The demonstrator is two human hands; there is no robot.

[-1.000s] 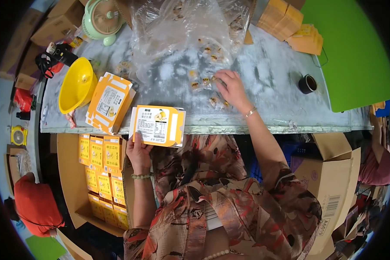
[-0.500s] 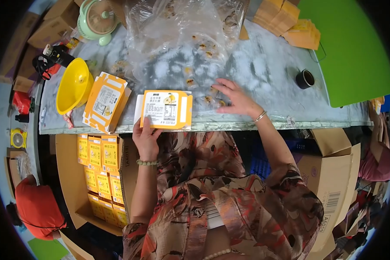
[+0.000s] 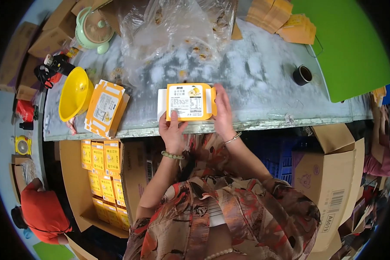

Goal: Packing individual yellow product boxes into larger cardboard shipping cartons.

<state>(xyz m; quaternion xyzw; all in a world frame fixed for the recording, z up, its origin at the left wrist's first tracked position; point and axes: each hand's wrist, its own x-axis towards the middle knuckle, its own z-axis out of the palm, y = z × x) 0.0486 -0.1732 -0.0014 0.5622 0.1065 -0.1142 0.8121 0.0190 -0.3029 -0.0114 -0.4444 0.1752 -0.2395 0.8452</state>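
Note:
A yellow and white carton with flaps at its ends is tilted up at the near edge of the table. My left hand grips it by its lower left part, thumb over the printed face. At the other end my right hand closes round the yellow end flap, its far fingers partly hidden. Farther back, small wrapped pieces lie by a clear plastic bag. To the left rests a stack of flattened cartons of the same print.
A yellow bowl and a green pot stand at the left. Below the edge, a cardboard box holds several filled yellow cartons. On the right are a dark cup, orange packets, a green board and another cardboard box.
My left hand has brought the carton to the right. My right hand, spread over small wrapped pieces before, has come in to the carton's right end. Those nearest pieces are out of sight.

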